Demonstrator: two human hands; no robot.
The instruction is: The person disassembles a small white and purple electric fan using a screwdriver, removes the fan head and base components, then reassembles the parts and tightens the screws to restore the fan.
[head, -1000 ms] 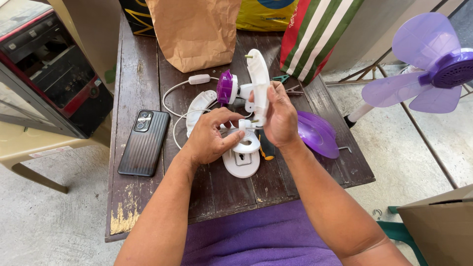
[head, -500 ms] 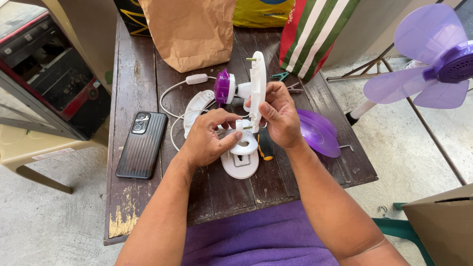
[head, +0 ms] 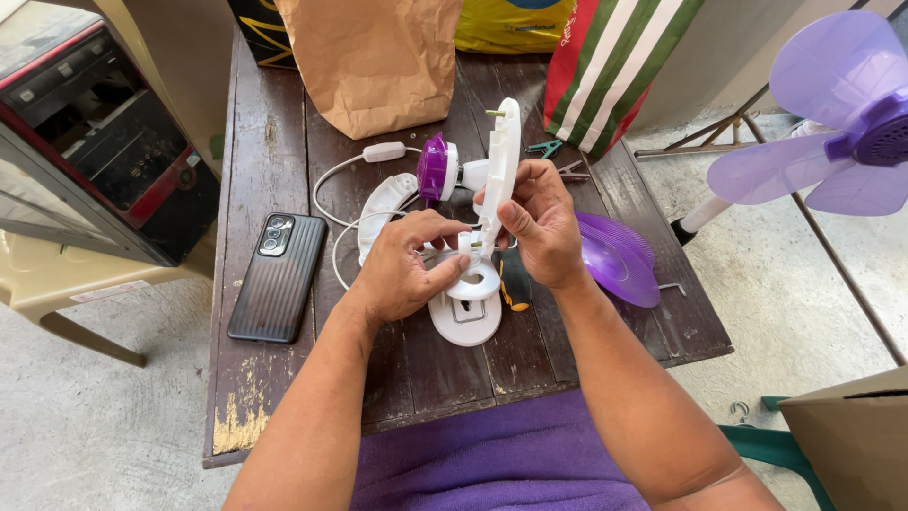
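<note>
Since a second ago my view has slid a little, but the real change is in the white plastic fan stand column (head: 501, 175): it now stands closer to upright over the white round fan base (head: 465, 308), its foot seated at the base's ring, which I judge means the joint between the two parts is being lined up. My right hand (head: 541, 225) has its fingers clenched round the column's lower half, thumb pressed on the edge. My left hand (head: 409, 267) grips the small white joint piece at the column's foot, fingers closed on it. The purple motor housing (head: 434, 168) hangs off the column just left of it, with the white power cord and inline switch (head: 383, 151) trailing further left. A black-and-yellow screwdriver (head: 514, 284) lies on the dark wooden surface (head: 265, 132) just right of the base, and a purple fan grille (head: 617, 255) lies beyond my right hand. Well left of the column rests a black ribbed phone (head: 277, 276). Behind the column stand a plain brown paper bag (head: 374, 61), a yellow plastic sack (head: 506, 24) and a red, green and white striped bag (head: 615, 71).
</note>
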